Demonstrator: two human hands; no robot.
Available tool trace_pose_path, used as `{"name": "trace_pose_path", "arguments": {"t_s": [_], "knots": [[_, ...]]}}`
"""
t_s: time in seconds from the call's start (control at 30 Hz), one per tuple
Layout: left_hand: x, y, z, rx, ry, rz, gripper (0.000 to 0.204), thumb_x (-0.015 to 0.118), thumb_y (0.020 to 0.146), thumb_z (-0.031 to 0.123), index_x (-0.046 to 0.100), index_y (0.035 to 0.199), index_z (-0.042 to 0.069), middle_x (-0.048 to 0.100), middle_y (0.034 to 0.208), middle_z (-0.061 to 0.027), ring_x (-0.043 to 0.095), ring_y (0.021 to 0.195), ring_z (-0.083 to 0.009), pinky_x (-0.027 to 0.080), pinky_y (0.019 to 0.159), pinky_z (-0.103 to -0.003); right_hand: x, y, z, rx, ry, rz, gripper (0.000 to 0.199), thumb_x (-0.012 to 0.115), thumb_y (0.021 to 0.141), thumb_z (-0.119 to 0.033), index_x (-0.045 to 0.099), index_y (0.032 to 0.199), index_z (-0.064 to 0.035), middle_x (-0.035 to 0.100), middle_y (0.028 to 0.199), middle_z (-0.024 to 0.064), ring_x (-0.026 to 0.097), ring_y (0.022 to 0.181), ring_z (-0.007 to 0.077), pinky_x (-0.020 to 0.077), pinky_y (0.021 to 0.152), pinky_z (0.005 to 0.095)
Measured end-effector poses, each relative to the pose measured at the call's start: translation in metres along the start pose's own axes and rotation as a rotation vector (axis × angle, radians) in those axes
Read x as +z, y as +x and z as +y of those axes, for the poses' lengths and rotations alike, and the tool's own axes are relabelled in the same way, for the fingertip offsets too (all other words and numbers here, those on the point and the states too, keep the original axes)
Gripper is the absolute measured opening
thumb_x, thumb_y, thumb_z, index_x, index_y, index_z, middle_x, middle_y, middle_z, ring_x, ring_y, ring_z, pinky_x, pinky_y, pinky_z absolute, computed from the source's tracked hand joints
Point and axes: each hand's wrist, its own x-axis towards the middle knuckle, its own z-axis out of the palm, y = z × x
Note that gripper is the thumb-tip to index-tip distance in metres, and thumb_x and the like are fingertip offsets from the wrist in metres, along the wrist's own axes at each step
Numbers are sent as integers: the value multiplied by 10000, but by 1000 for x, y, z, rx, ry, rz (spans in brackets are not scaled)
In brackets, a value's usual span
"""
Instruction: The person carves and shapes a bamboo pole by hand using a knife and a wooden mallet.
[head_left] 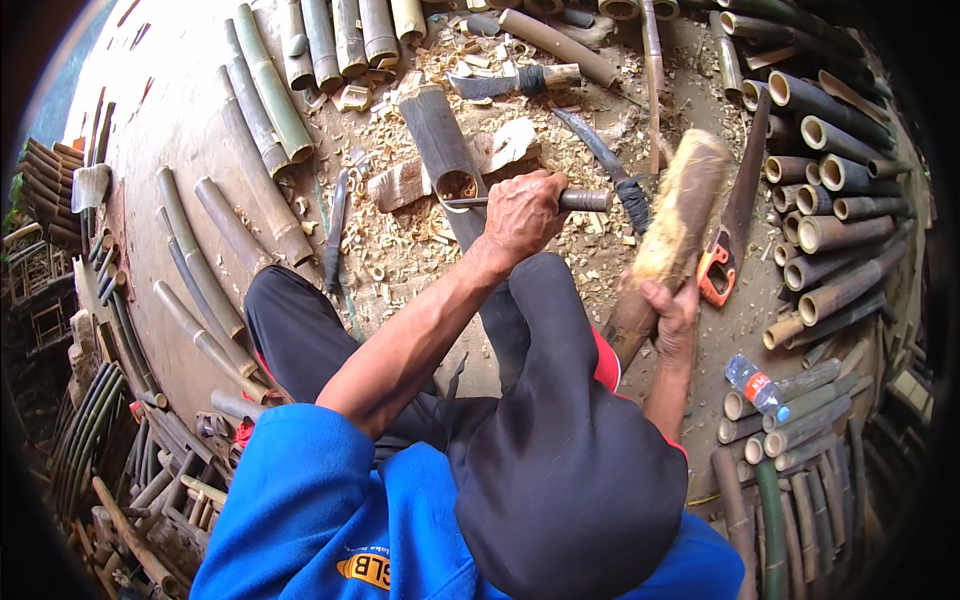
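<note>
My left hand (525, 215) is closed round a chisel (585, 200), its handle pointing right. The blade lies across the round opening of a dark bamboo tube (432, 125). From that opening a narrower bamboo strip (502, 330) runs back between my legs. The tube rests on a rough wooden block (400, 188). My right hand (672, 315) grips a thick wooden mallet (690, 200), slanted upward, its head worn and fibrous on one side. The mallet's lower end passes beside my knee.
Wood chips surround a machete (510, 82), a curved knife (600, 150) and another knife (337, 225). An orange-handled saw (718, 265) lies beside the mallet. Bamboo tubes (845, 230) are stacked at right, near a plastic bottle (757, 385). Longer bamboo pieces (255, 95) lie at left.
</note>
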Motion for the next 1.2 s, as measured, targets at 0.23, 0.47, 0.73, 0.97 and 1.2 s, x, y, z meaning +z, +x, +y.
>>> {"name": "trace_pose_path", "arguments": {"t_s": [0.23, 0.47, 0.73, 0.97, 1.2], "knots": [[-7, 10, 5, 5, -25, 105, 154, 737, 857, 234, 659, 866, 101, 680, 807, -109, 702, 768, -327, 544, 683, -467, 28, 12, -40, -435, -472, 175, 740, 722, 828, -150, 389, 1476, -15, 661, 1087, 181, 670, 945, 272, 563, 879, 394], [-28, -13, -16, 29, -98, 182, 103, 727, 854, 190, 675, 884, 106, 678, 809, -112, 690, 784, -341, 539, 687, -454, 75, 8, -120, -367, -587, -169, 798, 746, 845, -9, 378, 1554, -16, 611, 1349, 139, 656, 1130, 243, 532, 978, 347], [-36, -15, -22, 27, -261, 188, 145, 737, 778, 153, 653, 865, 74, 673, 779, -137, 696, 760, -349, 552, 686, -439, 106, 27, -63, -287, -706, -281, 1030, 757, 808, -68, 171, 1655, -54, 532, 1486, 239, 592, 1296, 323, 480, 1081, 400], [-98, 92, -40, -137, -672, -277, 372, 746, 898, 417, 722, 791, 62, 586, 606, 0, 520, 522, -77, 401, 474, -291, 65, 28, -78, -314, -514, -39, 981, 736, 822, -68, 185, 1626, 37, 470, 1498, 183, 505, 1340, 238, 413, 1134, 360], [-83, 95, -44, -143, -490, -492, 415, 747, 926, 453, 729, 962, 40, 664, 694, -59, 621, 644, -149, 512, 623, -349, 77, 59, -109, -426, -362, 145, 853, 727, 845, -64, 304, 1584, -3, 550, 1384, 154, 618, 1123, 229, 542, 955, 360]]}}
